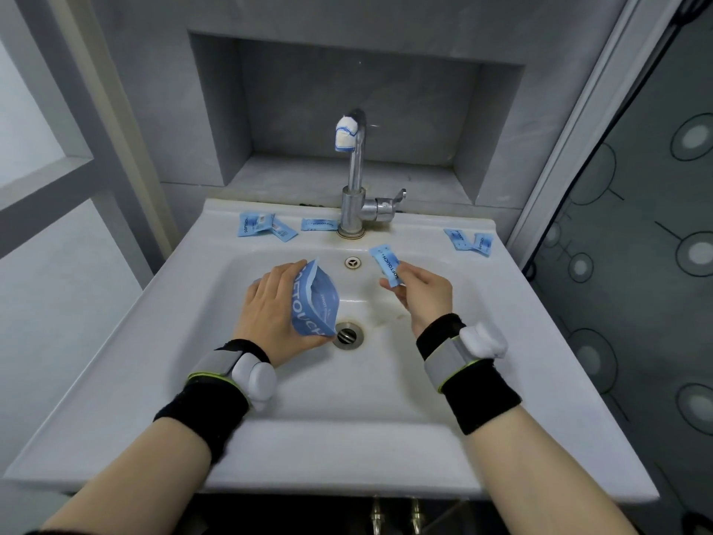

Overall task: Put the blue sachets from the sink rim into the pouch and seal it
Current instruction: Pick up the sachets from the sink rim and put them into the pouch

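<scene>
Gripping the blue pouch (pixel 314 303) over the basin, the left hand (pixel 270 303) curls round its side; its mouth seems to gape toward the tap (pixel 353 202). Right of the pouch and apart, the right hand (pixel 424 293) pinches 1 held sachet (pixel 386 260). On the sink rim (pixel 409 229) lie 3 left sachets (pixel 250 225) beside the tap and 2 corner sachets (pixel 457 238).

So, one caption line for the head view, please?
Left hand holds the open blue plastic pouch over the white ceramic sink; right hand pinches one blue sachet.
</scene>
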The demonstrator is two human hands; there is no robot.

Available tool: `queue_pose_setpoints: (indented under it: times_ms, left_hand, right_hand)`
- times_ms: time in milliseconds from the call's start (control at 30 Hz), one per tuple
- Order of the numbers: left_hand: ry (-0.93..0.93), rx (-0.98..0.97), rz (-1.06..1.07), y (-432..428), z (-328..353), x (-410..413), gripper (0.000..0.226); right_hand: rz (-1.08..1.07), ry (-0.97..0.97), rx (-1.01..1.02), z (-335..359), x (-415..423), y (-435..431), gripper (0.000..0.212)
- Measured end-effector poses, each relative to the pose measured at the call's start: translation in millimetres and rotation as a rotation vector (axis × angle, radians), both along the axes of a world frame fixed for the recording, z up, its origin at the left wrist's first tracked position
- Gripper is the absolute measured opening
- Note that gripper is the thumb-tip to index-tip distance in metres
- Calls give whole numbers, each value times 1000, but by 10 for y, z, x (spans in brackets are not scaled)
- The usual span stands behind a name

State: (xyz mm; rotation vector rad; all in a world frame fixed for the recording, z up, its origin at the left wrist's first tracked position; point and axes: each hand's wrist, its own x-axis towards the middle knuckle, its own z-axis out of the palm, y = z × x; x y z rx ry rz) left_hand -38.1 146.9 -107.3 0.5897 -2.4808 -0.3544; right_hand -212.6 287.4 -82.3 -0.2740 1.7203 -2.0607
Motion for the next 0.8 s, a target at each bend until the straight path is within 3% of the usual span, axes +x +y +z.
queue_pose_setpoints:
  times_ms: [800]
  left_hand:
    - [42,115,14,30,16,6,113]
  right_hand:
    - [144,83,50,94,229,-61,22]
